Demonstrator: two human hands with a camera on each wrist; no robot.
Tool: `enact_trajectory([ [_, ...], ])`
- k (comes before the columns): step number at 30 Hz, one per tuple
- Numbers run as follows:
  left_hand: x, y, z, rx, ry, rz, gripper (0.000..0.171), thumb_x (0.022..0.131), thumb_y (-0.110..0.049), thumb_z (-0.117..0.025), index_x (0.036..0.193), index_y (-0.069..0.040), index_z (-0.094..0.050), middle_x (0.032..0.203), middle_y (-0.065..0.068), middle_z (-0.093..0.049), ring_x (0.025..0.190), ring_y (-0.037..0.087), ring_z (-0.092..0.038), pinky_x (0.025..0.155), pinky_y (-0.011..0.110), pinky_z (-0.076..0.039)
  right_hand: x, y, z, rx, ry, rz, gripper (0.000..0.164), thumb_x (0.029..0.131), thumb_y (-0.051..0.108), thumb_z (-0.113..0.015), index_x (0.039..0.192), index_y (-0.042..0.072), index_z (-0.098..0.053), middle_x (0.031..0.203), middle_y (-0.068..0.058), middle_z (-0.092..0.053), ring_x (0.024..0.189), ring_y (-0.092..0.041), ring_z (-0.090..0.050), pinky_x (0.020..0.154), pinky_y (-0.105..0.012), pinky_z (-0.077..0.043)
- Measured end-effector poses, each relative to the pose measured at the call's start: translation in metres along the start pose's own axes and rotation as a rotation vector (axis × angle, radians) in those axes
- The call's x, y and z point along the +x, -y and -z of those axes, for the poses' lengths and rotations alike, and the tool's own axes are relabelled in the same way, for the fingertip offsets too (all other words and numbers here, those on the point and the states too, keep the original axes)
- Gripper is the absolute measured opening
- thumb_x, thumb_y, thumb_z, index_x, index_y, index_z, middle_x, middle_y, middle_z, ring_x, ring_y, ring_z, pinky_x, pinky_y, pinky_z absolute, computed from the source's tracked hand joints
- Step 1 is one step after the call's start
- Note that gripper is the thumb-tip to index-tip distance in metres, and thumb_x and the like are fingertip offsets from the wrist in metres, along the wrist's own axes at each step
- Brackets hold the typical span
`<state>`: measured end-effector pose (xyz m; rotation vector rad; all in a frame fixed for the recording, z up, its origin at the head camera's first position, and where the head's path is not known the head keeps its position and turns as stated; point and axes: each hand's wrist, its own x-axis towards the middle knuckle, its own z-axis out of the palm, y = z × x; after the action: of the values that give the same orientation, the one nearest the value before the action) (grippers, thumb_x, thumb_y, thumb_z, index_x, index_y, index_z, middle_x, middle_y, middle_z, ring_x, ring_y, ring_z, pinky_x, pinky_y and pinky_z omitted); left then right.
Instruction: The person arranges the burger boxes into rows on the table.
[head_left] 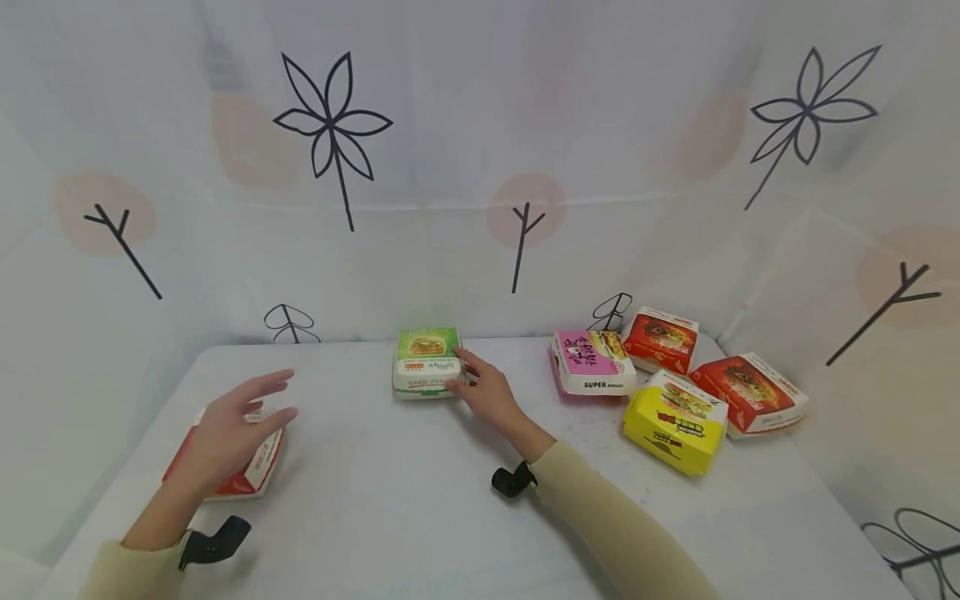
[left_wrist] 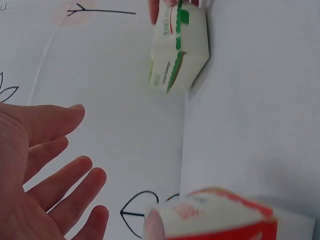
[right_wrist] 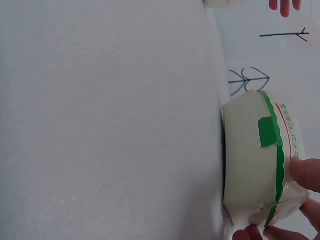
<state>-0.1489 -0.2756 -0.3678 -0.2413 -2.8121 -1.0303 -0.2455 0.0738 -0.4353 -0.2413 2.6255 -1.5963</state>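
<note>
Right hand pinches the right end of the green burger box, near the table's back edge. Roomy stretch of tabletop between that and the pink box. Left hand's loosely spread, above a red box by the left edge.

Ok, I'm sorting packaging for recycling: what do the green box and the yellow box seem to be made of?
The green box looks like printed card, smooth with perhaps a slight sheen: its walls meet in creased folds with overlapping edges. The yellow box seems to be smooth printed card too, going by its flat, angled sides; whether it's coated is unclear.
</note>
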Motion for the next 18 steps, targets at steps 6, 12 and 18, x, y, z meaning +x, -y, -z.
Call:
enact_trajectory([
  [6,-0.017,0.034,0.020,0.059,-0.007,0.046,0.065,0.095,-0.035,-0.068,0.148,-0.007,-0.045,0.142,0.029,-0.048,0.115,0.048,-0.058,0.089,0.063,-0.049,0.001,-0.001,0.000,0.013,-0.005,-0.001,0.062,0.094,0.022,-0.071,0.151,0.023,-0.045,0.150,-0.015,-0.046,0.135,-0.034,-0.047,0.103,-0.046,-0.046],
  [12,-0.032,0.063,0.026,0.073,-0.035,0.108,0.067,0.094,-0.038,-0.070,0.147,-0.004,-0.046,0.142,0.030,-0.047,0.122,0.048,-0.049,0.084,0.010,-0.046,0.000,-0.003,0.001,0.026,-0.023,-0.014,0.062,0.093,0.021,-0.072,0.150,0.023,-0.047,0.149,-0.015,-0.047,0.134,-0.034,-0.048,0.101,-0.046,-0.048],
  [18,-0.038,0.075,0.024,0.071,-0.055,0.126,0.065,0.095,-0.038,-0.068,0.147,-0.005,-0.047,0.144,0.027,-0.047,0.123,0.047,-0.048,0.074,-0.002,-0.029,0.002,-0.003,-0.001,0.041,-0.024,-0.018,0.063,0.093,0.021,-0.073,0.150,0.023,-0.047,0.151,-0.012,-0.046,0.134,-0.033,-0.047,0.101,-0.045,-0.047],
])
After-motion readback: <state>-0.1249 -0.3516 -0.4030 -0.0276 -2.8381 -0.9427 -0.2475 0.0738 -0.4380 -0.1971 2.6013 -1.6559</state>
